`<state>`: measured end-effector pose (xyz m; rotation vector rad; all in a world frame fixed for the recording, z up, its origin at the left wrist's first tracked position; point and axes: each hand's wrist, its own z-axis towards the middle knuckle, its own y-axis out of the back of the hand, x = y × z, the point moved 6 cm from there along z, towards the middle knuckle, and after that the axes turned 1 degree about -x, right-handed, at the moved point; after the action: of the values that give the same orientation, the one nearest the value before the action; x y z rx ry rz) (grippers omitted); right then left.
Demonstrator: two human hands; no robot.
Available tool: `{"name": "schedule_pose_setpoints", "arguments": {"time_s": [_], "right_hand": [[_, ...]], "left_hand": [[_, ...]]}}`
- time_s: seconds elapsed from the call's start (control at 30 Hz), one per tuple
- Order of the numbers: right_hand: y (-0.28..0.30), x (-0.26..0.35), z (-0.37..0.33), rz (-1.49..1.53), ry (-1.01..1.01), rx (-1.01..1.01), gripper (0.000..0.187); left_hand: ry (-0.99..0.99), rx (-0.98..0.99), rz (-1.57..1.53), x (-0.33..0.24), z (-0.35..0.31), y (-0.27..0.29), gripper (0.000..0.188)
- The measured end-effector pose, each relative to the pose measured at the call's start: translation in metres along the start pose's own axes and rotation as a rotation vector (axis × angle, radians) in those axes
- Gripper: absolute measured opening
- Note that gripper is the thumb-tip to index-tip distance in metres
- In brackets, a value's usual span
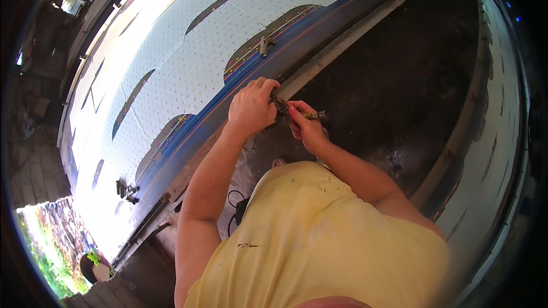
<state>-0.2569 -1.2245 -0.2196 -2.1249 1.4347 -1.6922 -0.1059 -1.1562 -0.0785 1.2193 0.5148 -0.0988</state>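
Note:
My left hand (251,107) is closed around a small dark metal fitting (280,103) at the near edge of a long table. The fitting looks like a rail clamp, though the fingers cover much of it. My right hand (308,129) pinches the fitting's other side, where a short rod-like end (315,116) sticks out to the right. A similar metal clamp (264,46) sits upright on the table's blue edge, beyond my left hand. Another dark metal clamp (125,189) stands on the edge at the lower left.
Pale dotted sheeting (177,74) with curved dark cut-outs covers the long table. A blue rail with an orange line (297,43) runs along its near side. A second long pale table (496,154) stands at the right, across a dark floor (411,68).

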Motion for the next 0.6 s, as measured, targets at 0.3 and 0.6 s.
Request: {"name": "schedule_pose_setpoints", "arguments": {"time_s": [0.3, 0.6], "right_hand": [[0.000, 0.005, 0.002, -0.051, 0.056, -0.090, 0.022], [0.018, -0.011, 0.001, -0.011, 0.119, -0.016, 0.024]], "left_hand": [[0.002, -0.071, -0.222, 0.015, 0.002, 0.011, 0.039], [0.023, -0.089, -0.174, 0.013, 0.002, 0.009, 0.040]]}}
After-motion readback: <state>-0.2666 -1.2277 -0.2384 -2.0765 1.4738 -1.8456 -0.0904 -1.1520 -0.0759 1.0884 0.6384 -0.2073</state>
